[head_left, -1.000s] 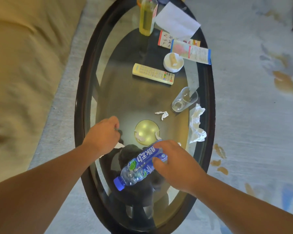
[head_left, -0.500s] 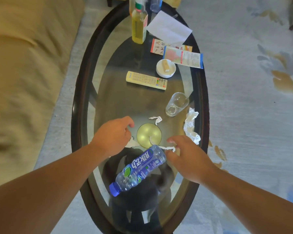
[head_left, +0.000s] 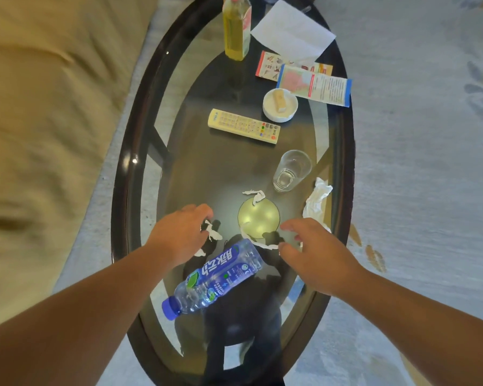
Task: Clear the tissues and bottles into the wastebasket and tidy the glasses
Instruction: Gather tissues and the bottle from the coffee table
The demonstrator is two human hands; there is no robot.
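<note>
The left hand (head_left: 179, 236) has its fingers (head_left: 200, 215) curled on a white scrap (head_left: 214, 234) on the glass table (head_left: 123, 190). The right hand (head_left: 315, 252) is spread, thumb and forefinger apart at the end of a tissue strip (head_left: 258, 243); whether they touch it is unclear. Between the two hands, just nearer than the fingertips, a blue bottle (head_left: 218, 277) lies on its side. Beyond the right fingers lie a crumpled tissue (head_left: 317, 199) and a small twist (head_left: 255, 195), with an upright glass (head_left: 292, 169) further out, then a remote (head_left: 243, 125).
</note>
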